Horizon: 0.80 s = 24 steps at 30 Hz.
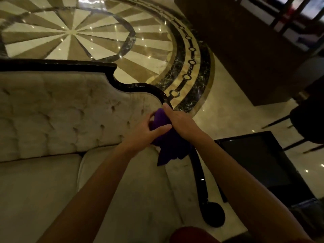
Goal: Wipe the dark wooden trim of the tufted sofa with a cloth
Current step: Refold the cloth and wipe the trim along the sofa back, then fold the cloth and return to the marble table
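While my right hand [181, 122] pressed the purple cloth [166, 146] onto the dark wooden trim [199, 174] at the right end of the tufted sofa [61, 111], my left hand [146, 133] gripped the same cloth, both hands touching.

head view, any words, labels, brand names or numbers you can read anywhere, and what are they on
None: no readable text shows anywhere.
The purple cloth, held by the left hand and right hand, shows no tag.
The dark wooden trim, the sofa and the black side table bear no lettering.
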Each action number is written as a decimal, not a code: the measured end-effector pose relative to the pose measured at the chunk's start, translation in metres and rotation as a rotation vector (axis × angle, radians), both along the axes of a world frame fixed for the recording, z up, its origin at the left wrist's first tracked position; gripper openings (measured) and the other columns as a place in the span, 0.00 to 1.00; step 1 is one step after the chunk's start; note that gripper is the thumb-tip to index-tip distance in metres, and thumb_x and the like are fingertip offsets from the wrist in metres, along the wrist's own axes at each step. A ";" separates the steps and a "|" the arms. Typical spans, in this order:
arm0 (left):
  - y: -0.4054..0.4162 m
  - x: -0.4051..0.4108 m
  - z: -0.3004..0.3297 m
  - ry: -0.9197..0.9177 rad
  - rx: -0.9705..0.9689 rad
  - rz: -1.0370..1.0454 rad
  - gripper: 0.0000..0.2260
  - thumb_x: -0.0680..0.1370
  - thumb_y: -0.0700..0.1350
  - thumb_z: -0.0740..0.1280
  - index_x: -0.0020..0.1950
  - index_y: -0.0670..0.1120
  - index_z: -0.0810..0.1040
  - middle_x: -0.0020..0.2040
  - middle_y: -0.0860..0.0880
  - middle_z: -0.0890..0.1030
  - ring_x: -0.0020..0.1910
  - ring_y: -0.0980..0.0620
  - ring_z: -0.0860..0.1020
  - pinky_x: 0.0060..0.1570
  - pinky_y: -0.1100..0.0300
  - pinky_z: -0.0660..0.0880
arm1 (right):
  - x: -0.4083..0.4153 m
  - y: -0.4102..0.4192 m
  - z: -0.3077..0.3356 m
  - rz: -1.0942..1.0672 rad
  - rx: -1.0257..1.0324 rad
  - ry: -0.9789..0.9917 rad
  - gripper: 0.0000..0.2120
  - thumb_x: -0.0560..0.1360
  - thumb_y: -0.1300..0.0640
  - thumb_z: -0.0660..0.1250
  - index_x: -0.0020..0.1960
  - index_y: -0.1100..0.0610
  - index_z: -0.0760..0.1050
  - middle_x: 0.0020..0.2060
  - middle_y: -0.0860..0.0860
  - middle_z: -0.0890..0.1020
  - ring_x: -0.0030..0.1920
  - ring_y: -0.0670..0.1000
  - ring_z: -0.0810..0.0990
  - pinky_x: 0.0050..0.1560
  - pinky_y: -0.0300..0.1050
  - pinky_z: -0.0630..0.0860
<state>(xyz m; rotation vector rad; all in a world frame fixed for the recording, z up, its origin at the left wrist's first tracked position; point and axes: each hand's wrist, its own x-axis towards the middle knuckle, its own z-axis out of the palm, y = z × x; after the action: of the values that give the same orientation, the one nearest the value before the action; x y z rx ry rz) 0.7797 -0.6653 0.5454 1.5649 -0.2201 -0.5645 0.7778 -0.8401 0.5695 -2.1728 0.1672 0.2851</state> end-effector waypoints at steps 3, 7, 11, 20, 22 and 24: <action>0.017 -0.023 0.016 -0.050 -0.008 0.062 0.32 0.70 0.58 0.78 0.71 0.56 0.72 0.62 0.51 0.82 0.55 0.55 0.85 0.48 0.55 0.85 | -0.022 0.016 0.024 0.032 0.092 -0.039 0.26 0.81 0.27 0.49 0.47 0.41 0.80 0.47 0.41 0.82 0.48 0.41 0.81 0.47 0.39 0.72; 0.029 -0.061 0.038 -0.091 0.089 0.115 0.31 0.70 0.58 0.77 0.71 0.53 0.73 0.62 0.49 0.82 0.56 0.49 0.85 0.52 0.47 0.85 | -0.049 0.020 0.041 0.178 0.128 -0.144 0.21 0.83 0.32 0.54 0.48 0.44 0.78 0.42 0.40 0.82 0.41 0.33 0.80 0.40 0.35 0.71; 0.034 -0.095 0.055 -0.142 0.089 0.271 0.27 0.70 0.56 0.77 0.66 0.53 0.75 0.60 0.49 0.82 0.55 0.50 0.85 0.52 0.50 0.85 | -0.062 0.012 0.036 0.195 0.173 -0.191 0.14 0.82 0.37 0.61 0.55 0.45 0.77 0.47 0.41 0.81 0.44 0.32 0.81 0.35 0.26 0.73; 0.101 -0.223 0.044 -0.118 -0.123 0.863 0.18 0.75 0.46 0.76 0.63 0.51 0.76 0.56 0.50 0.86 0.52 0.51 0.86 0.44 0.59 0.83 | -0.137 0.051 -0.021 0.151 0.329 0.174 0.18 0.82 0.40 0.60 0.54 0.52 0.81 0.47 0.52 0.88 0.47 0.51 0.87 0.48 0.51 0.81; 0.115 -0.248 0.045 -0.107 -0.184 0.935 0.19 0.74 0.48 0.76 0.64 0.49 0.77 0.55 0.50 0.87 0.54 0.49 0.86 0.45 0.57 0.84 | -0.155 0.078 -0.025 0.193 0.363 0.325 0.20 0.84 0.39 0.58 0.57 0.53 0.80 0.53 0.54 0.87 0.51 0.54 0.87 0.51 0.55 0.84; 0.150 -0.291 0.037 -0.111 -0.202 1.042 0.19 0.74 0.48 0.76 0.64 0.49 0.77 0.54 0.50 0.87 0.54 0.49 0.86 0.45 0.57 0.83 | -0.180 0.134 -0.030 0.308 0.361 0.398 0.22 0.84 0.37 0.57 0.62 0.52 0.79 0.57 0.54 0.85 0.56 0.56 0.86 0.55 0.59 0.84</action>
<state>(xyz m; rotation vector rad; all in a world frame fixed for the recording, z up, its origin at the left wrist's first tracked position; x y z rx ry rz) 0.4891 -0.5152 0.5823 1.2941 0.4373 0.3535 0.5979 -0.7062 0.5395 -1.7588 -0.0008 0.8567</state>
